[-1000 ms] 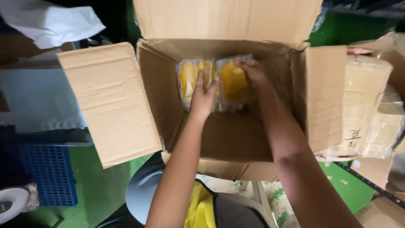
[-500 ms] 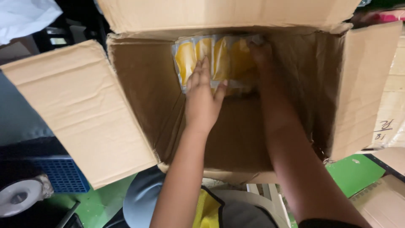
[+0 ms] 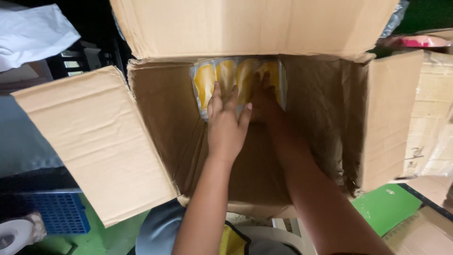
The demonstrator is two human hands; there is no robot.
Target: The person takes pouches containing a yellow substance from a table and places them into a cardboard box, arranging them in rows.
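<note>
A large open cardboard box (image 3: 155, 113) fills the view, its flaps spread out. At the far bottom of the box lie clear plastic packets with yellow contents (image 3: 207, 82), side by side. My left hand (image 3: 227, 123) lies flat with fingers spread, pressing on the packets. My right hand (image 3: 265, 105) reaches in beside it, palm down on the right-hand packets. Both forearms extend down into the box. Neither hand grips a packet.
A blue plastic crate (image 3: 59, 212) and a roll of tape (image 3: 12, 233) sit at the lower left on a green floor (image 3: 387, 208). White plastic sheeting (image 3: 33, 33) is at the upper left. More cardboard and wrapped stacks (image 3: 434, 118) stand at the right.
Both hands have pushed the yellow packets down and flat against the far bottom of the box. The camera has moved closer over the box.
</note>
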